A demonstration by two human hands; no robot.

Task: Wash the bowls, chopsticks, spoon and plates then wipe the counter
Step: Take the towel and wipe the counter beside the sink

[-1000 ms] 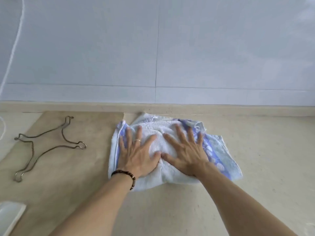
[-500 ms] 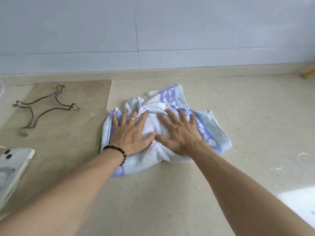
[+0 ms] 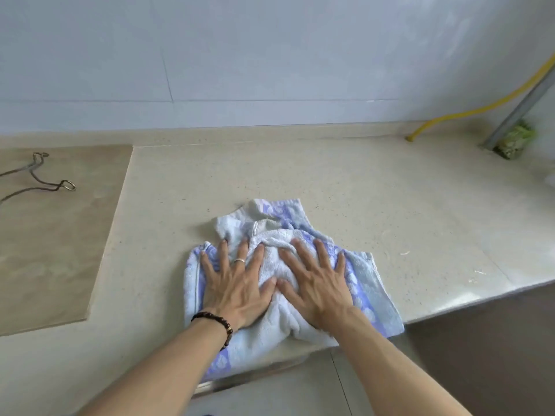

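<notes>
A crumpled white and blue patterned towel (image 3: 271, 223) lies on the beige counter (image 3: 345, 187), its near edge hanging over the counter's front edge. My left hand (image 3: 232, 283), with a ring and a beaded bracelet, presses flat on the towel's left half with fingers spread. My right hand (image 3: 318, 280) presses flat on the right half, thumbs nearly touching. No bowls, chopsticks, spoon or plates are in view.
A tan board (image 3: 60, 235) set in the counter at left carries a bent wire piece (image 3: 39, 181). A yellow hose (image 3: 486, 106) and a grey metal pipe (image 3: 516, 109) stand at the back right by the white tiled wall. The counter's front edge runs close below the towel.
Both hands have dragged the towel from the back of the counter beside the board toward the front edge and to the right. The towel's near part now overhangs the edge.
</notes>
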